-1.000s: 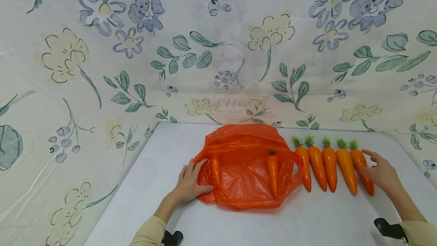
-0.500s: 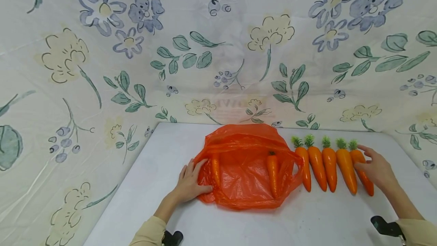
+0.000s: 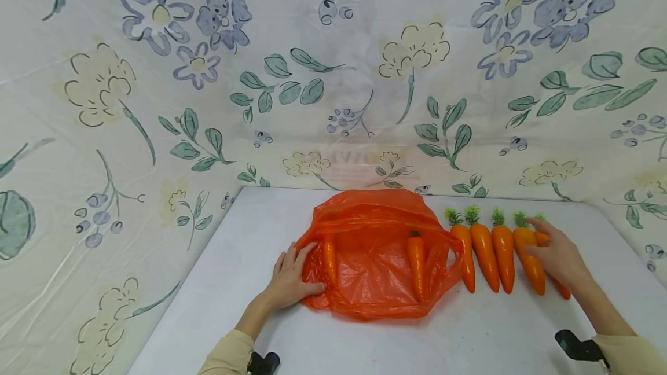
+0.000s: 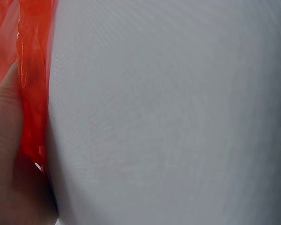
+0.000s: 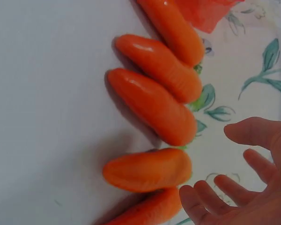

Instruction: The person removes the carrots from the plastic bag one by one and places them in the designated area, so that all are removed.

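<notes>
An orange-red plastic bag (image 3: 370, 265) lies flat at the table's middle; two carrots show through it, a left carrot (image 3: 329, 256) and a right carrot (image 3: 416, 265). My left hand (image 3: 290, 282) rests on the bag's left side, its fingers fairly straight and the thumb against the plastic. Several shiny carrots with green tops lie in a row to the right of the bag, among them the middle carrot (image 3: 502, 259). My right hand (image 3: 565, 259) hovers over the row's right end, fingers spread around the second carrot from the right (image 5: 147, 169). The rightmost carrot (image 5: 147, 208) is mostly hidden beneath it.
The white table (image 3: 396, 346) carries everything. Patterned cloth (image 3: 354, 85) with flowers and leaves hangs behind it and along its sides. The leftmost carrot of the row (image 3: 467, 265) lies against the bag's right handle. Dark wrist mounts (image 3: 575, 345) sit at the sleeves.
My right hand has moved left, from the rightmost carrot to over the second from the right. The left hand, the bag and the row of carrots have stayed where they were.
</notes>
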